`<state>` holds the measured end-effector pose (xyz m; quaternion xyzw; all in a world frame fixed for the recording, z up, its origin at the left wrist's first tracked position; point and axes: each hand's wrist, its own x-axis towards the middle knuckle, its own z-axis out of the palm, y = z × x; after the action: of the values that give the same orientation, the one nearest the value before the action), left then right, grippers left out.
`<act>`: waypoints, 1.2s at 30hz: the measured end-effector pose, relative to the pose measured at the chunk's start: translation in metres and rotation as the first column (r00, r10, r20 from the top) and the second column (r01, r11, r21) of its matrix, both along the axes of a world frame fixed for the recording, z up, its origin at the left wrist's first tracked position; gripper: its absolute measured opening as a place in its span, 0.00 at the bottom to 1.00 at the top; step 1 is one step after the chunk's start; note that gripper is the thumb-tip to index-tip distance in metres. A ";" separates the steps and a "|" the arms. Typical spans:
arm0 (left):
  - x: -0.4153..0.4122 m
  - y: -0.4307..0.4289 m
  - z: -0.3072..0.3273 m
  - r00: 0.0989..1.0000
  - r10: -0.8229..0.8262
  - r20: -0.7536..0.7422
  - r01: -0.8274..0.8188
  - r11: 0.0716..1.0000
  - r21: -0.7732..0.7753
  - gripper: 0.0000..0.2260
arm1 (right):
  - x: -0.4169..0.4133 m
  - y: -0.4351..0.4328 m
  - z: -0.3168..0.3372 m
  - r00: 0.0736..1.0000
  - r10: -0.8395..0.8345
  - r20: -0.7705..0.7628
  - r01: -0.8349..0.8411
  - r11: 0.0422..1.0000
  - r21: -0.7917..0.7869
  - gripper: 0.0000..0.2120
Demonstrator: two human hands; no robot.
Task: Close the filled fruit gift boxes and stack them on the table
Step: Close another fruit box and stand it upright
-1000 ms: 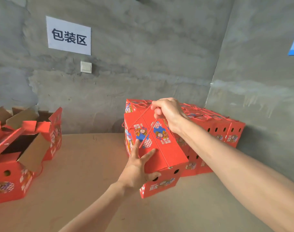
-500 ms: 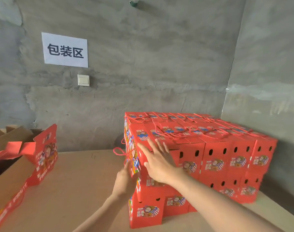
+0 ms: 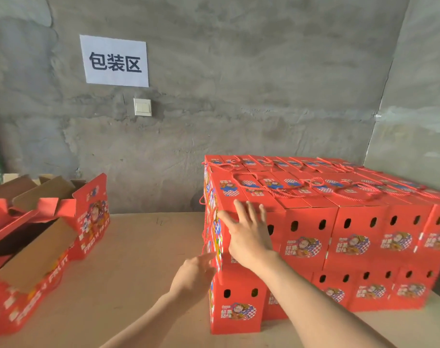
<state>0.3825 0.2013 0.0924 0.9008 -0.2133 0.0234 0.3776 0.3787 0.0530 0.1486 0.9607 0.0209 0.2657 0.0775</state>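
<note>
Together, left hand (image 3: 195, 273) and right hand (image 3: 247, 238) against one two-tier box stack (image 3: 352, 222)

Red gift boxes (image 3: 306, 237) with blue-white checks, tan table (image 3: 138, 247), grey wall (image 3: 239, 96)

closed red gift boxes (image 3: 311, 237), seemingly two tiers, on table (image 3: 143, 249)

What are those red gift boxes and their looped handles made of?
Gift boxes: seemingly printed cardboard, smooth red outside; the open box at left shows plain brown inner flaps. Handles: twisted red cord, its spiral strands visible; the fibre cannot be told.
</note>
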 end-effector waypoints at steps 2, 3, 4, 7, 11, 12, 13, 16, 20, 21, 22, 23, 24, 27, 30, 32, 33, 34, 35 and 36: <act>-0.018 0.035 -0.013 1.000 -0.008 0.008 0.007 0.995 0.099 0.14 | -0.002 0.008 0.008 0.997 -0.053 -0.058 0.055 0.998 0.030 0.28; -0.028 0.055 -0.018 1.000 -0.005 0.015 0.003 0.990 0.140 0.13 | -0.004 0.016 0.012 0.992 -0.084 -0.093 0.088 0.995 0.041 0.29; -0.038 0.077 -0.021 1.000 0.007 0.021 -0.010 0.986 0.165 0.12 | -0.008 0.027 0.016 0.987 -0.107 -0.117 0.113 0.993 0.045 0.29; -0.067 0.149 -0.025 0.998 0.063 -0.008 -0.061 0.985 0.161 0.10 | -0.030 0.083 0.009 0.994 0.099 -0.057 -0.090 0.987 0.133 0.25; -0.114 0.253 -0.028 0.976 0.199 -0.086 -0.181 0.967 0.182 0.12 | -0.083 0.193 -0.026 0.812 0.565 -0.148 -0.445 0.762 0.471 0.15; -0.129 0.281 -0.029 0.966 0.240 -0.095 -0.219 0.957 0.192 0.13 | -0.095 0.220 -0.035 0.767 0.606 -0.211 -0.444 0.739 0.507 0.15; -0.145 0.309 -0.030 0.951 0.294 -0.101 -0.271 0.943 0.193 0.12 | -0.105 0.246 -0.044 0.726 0.632 -0.270 -0.439 0.729 0.525 0.15; -0.199 0.396 -0.030 0.893 0.443 -0.078 -0.430 0.891 0.143 0.06 | -0.131 0.318 -0.065 0.578 0.673 -0.461 -0.405 0.728 0.554 0.17; -0.268 0.493 -0.025 0.736 0.676 -0.026 -0.674 0.736 0.057 0.11 | -0.167 0.415 -0.083 0.381 0.685 -0.621 -0.424 0.727 0.540 0.20; -0.281 0.513 -0.022 0.682 0.731 0.002 -0.731 0.682 0.026 0.11 | -0.177 0.439 -0.086 0.350 0.686 -0.638 -0.449 0.721 0.528 0.21; -0.293 0.531 -0.018 0.627 0.777 0.058 -0.778 0.628 0.002 0.09 | -0.186 0.462 -0.089 0.329 0.693 -0.642 -0.478 0.708 0.519 0.23; -0.303 0.548 -0.014 0.567 0.812 0.141 -0.819 0.574 -0.014 0.09 | -0.195 0.483 -0.090 0.321 0.709 -0.628 -0.505 0.689 0.520 0.23; -0.311 0.563 -0.010 0.510 0.826 0.239 -0.848 0.530 -0.022 0.10 | -0.203 0.503 -0.089 0.321 0.738 -0.593 -0.527 0.660 0.535 0.25; -0.328 0.598 0.006 0.406 0.826 0.391 -0.903 0.428 0.033 0.11 | -0.216 0.556 -0.076 0.323 0.838 -0.440 -0.561 0.544 0.623 0.29; -0.335 0.619 0.021 0.462 0.861 0.215 -0.887 0.454 0.089 0.07 | -0.218 0.600 -0.063 0.312 0.871 -0.379 -0.581 0.491 0.649 0.29; -0.335 0.625 0.025 0.561 0.827 0.023 -0.827 0.560 0.044 0.10 | -0.218 0.622 -0.057 0.301 0.864 -0.404 -0.577 0.502 0.644 0.26; -0.335 0.626 0.026 0.614 0.788 -0.042 -0.788 0.615 0.015 0.12 | -0.217 0.631 -0.054 0.308 0.851 -0.425 -0.558 0.523 0.644 0.24; -0.334 0.626 0.028 0.657 0.749 -0.081 -0.752 0.659 -0.012 0.13 | -0.217 0.639 -0.053 0.333 0.829 -0.449 -0.528 0.558 0.640 0.21; -0.334 0.626 0.028 0.686 0.721 -0.094 -0.727 0.686 -0.043 0.13 | -0.216 0.646 -0.051 0.366 0.802 -0.471 -0.491 0.597 0.634 0.22; -0.333 0.627 0.029 0.698 0.710 -0.090 -0.716 0.693 -0.084 0.13 | -0.216 0.651 -0.049 0.399 0.776 -0.489 -0.453 0.631 0.630 0.23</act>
<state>0.0499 0.8281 0.1212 0.8904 0.1637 0.1572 0.3945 0.1629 0.7043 0.0998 0.8926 0.3574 -0.1317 -0.2414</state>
